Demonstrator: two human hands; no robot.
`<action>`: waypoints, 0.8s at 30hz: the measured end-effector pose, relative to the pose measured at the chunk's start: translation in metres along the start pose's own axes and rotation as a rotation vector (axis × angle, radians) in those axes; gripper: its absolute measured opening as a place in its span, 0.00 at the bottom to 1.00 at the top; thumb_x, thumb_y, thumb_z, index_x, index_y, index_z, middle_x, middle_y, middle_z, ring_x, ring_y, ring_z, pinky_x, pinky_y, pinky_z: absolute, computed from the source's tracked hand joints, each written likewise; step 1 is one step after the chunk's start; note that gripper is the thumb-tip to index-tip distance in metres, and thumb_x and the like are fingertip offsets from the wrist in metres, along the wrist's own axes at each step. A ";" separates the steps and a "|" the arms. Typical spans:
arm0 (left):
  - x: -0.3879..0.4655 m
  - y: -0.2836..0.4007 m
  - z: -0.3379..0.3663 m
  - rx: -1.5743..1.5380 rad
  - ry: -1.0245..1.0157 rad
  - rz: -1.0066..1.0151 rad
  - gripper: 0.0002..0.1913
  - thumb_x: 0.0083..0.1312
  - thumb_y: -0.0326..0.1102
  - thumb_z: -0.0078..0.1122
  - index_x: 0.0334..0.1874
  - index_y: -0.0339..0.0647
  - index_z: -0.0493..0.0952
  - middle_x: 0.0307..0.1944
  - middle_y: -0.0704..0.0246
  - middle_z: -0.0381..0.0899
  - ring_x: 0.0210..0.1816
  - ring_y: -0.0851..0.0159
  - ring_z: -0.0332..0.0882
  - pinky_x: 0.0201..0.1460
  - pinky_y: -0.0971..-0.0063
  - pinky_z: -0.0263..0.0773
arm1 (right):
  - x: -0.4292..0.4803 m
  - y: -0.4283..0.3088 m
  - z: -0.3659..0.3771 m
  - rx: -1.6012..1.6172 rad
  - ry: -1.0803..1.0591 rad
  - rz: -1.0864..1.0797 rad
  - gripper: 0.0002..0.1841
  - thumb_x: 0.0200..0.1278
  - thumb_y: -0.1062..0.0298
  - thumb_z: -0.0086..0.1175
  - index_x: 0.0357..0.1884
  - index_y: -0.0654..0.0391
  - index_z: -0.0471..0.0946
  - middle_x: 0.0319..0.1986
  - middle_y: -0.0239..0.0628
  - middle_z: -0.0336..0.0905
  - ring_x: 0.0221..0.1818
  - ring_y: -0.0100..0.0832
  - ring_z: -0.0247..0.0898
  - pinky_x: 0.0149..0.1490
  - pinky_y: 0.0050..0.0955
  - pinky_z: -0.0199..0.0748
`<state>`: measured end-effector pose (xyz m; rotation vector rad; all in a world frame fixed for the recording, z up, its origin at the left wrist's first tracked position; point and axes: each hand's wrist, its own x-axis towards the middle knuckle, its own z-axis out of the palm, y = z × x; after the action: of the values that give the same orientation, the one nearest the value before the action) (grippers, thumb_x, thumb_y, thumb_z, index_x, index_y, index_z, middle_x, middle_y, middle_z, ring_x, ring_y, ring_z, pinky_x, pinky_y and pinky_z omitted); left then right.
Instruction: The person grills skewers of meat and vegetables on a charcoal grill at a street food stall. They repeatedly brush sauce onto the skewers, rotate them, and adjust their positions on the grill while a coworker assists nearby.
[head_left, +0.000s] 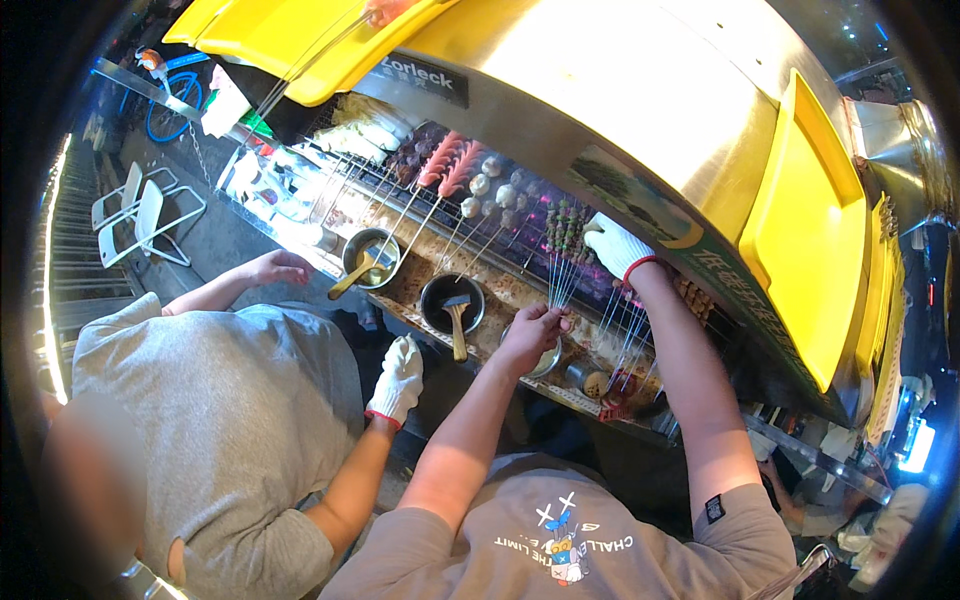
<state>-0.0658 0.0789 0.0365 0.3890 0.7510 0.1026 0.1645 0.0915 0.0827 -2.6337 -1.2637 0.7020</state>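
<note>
My bare left hand (534, 334) grips the lower ends of a bundle of thin metal skewers (560, 281). Small browned pieces with green bits, perhaps meat, are threaded on their upper part (568, 229) over the grill. Beside these pieces is my right hand (619, 244) in a white knitted glove with a red cuff; its fingers reach their right side, and whether they close on them is hidden. Below my left hand a metal bowl (549, 361) is partly covered. More skewers (626, 345) lie right of the bundle.
Sausages (459, 169) and skewered balls (505, 196) lie left on the grill. Pots with brushes (369, 259) (451, 304) and a shaker (592, 381) stand on the front ledge. A metal hood (600, 90) overhangs. At left stands a co-worker (225, 397) with one gloved hand (399, 379).
</note>
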 end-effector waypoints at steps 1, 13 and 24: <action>0.000 0.000 0.001 0.000 0.008 -0.016 0.10 0.78 0.34 0.45 0.52 0.36 0.74 0.31 0.73 0.76 0.19 0.79 0.56 0.21 0.84 0.52 | 0.001 0.003 0.000 0.011 0.014 0.002 0.17 0.66 0.57 0.51 0.50 0.55 0.80 0.48 0.46 0.80 0.44 0.41 0.79 0.43 0.37 0.79; 0.000 -0.001 -0.001 0.000 0.015 -0.017 0.11 0.77 0.34 0.47 0.52 0.36 0.74 0.31 0.74 0.76 0.19 0.79 0.57 0.22 0.85 0.54 | 0.050 0.046 0.008 0.012 0.211 0.100 0.16 0.66 0.59 0.52 0.49 0.58 0.80 0.41 0.42 0.81 0.34 0.34 0.77 0.34 0.32 0.76; -0.003 0.002 0.000 -0.003 -0.002 0.003 0.09 0.76 0.35 0.49 0.47 0.38 0.76 0.30 0.74 0.77 0.20 0.79 0.57 0.22 0.84 0.51 | 0.015 0.067 0.008 0.120 0.167 0.140 0.16 0.66 0.60 0.53 0.49 0.60 0.79 0.36 0.39 0.81 0.27 0.28 0.75 0.29 0.28 0.72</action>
<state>-0.0675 0.0802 0.0390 0.3870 0.7479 0.1060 0.2155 0.0599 0.0492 -2.6376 -0.9712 0.5446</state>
